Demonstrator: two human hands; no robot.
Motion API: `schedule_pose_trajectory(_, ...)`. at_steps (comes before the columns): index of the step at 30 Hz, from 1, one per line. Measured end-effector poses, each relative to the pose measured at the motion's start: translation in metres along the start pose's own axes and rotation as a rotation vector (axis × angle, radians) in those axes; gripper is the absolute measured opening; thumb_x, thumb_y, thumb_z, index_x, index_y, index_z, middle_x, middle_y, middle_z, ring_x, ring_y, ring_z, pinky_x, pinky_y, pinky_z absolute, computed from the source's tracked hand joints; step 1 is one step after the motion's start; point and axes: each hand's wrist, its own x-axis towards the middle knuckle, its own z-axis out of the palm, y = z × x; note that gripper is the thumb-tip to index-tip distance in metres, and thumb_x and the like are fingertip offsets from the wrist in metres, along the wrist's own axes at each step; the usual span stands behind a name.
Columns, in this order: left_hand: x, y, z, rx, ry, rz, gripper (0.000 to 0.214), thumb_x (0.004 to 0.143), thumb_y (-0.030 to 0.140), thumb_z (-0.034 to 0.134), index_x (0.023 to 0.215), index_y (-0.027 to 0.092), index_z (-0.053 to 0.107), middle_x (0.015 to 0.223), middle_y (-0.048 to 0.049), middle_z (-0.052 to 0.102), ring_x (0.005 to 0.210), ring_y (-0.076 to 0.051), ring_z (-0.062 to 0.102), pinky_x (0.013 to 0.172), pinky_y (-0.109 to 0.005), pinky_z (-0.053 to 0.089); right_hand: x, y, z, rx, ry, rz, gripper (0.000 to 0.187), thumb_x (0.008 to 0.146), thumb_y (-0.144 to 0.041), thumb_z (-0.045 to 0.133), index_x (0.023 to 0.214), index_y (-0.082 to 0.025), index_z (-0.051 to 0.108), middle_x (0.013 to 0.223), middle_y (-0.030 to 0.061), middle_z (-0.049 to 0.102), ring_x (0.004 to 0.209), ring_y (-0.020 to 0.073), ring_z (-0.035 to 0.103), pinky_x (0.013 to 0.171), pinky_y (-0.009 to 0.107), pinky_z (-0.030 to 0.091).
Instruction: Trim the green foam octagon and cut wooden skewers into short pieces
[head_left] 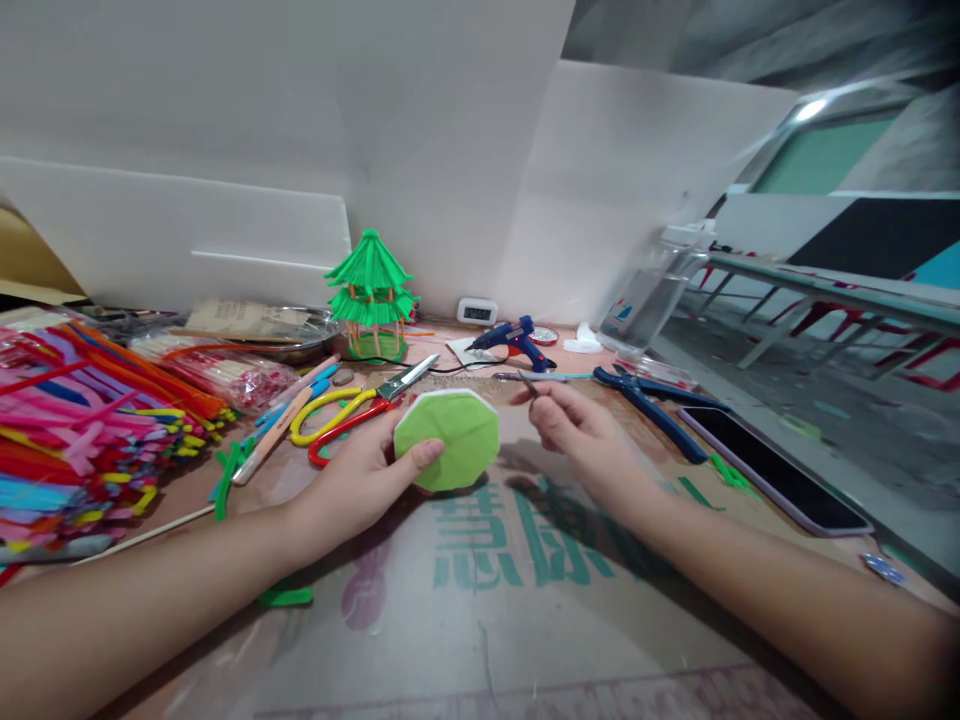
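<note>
Holding a green disc (459, 450) in the left hand (364, 465), thumb laid over the near face, fingers mostly hidden behind, grip closed on the left edge. Pinching a thin dark piece (526, 384) between thumb and fingertips of the right hand (574, 418), almost no opening left; exact kind too small to tell.

Noting main relation: disc directly left of the right fingertips, near but not touching. Broad face turned toward the camera; many-sided rim, no clear long axis. Reading the dark piece's long axis as slanting up and leftward, past the rim rather than at the face. Nearer to the disc: left hand, in contact.

Just beyond the left hand: scissors (387, 390), blades pointing away and rightward. Farther out to its left: heap of pipe cleaners (90, 435). Right of the right hand: blue-handled pliers (660, 415), then phone (776, 470). Beyond both hands: glue gun (511, 332), small clock (477, 312), and, past the left hand, green-roofed model tower (371, 270). Past the right hand, toward the back: clear bottle (652, 290).
</note>
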Motion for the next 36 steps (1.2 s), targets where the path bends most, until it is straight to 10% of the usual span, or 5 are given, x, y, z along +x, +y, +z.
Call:
schedule_pose_trajectory(11, 0.002, 0.004, 0.001, -0.086, -0.056, 0.000, 0.034, 0.088, 0.046, 0.053, 0.099, 0.015, 0.062, 0.088, -0.0042, 0.069, 0.082, -0.019, 0.063, 0.064, -0.024, 0.050, -0.006, 0.007, 0.020, 0.269, -0.283, 0.205, 0.026, 0.079, -0.042, 0.064, 0.073, -0.017, 0.062, 0.069, -0.0019, 0.057, 0.064, 0.0111, 0.050, 0.064, 0.025, 0.040)
schedule_pose_trajectory(26, 0.002, 0.001, 0.002, -0.045, -0.035, -0.036, 0.032, 0.086, 0.044, 0.058, 0.101, 0.017, 0.060, 0.081, -0.0028, 0.070, 0.071, -0.018, 0.064, 0.054, -0.023, 0.049, -0.007, 0.013, 0.017, 0.218, -0.213, 0.097, 0.033, 0.086, -0.050, 0.056, 0.083, -0.017, 0.061, 0.068, -0.0025, 0.052, 0.059, 0.0100, 0.045, 0.054, 0.023, 0.036)
schedule_pose_trajectory(32, 0.002, 0.001, 0.003, -0.044, -0.008, 0.056, 0.026, 0.087, 0.038, 0.058, 0.103, 0.018, 0.062, 0.084, -0.0025, 0.069, 0.088, -0.021, 0.065, 0.073, -0.028, 0.054, -0.003, 0.005, 0.000, -0.102, 0.040, -0.221, 0.030, 0.093, -0.039, 0.049, 0.110, -0.020, 0.064, 0.103, 0.0079, 0.067, 0.092, 0.0192, 0.061, 0.079, 0.033, 0.047)
schedule_pose_trajectory(36, -0.001, -0.003, 0.001, 0.032, -0.007, 0.118, 0.022, 0.087, 0.034, 0.057, 0.100, 0.018, 0.063, 0.088, -0.0032, 0.070, 0.087, -0.020, 0.065, 0.075, -0.028, 0.053, -0.004, -0.014, -0.014, -0.420, -0.031, -0.527, 0.027, 0.094, -0.028, 0.049, 0.113, -0.017, 0.065, 0.089, 0.0073, 0.066, 0.081, 0.0170, 0.059, 0.073, 0.030, 0.046)
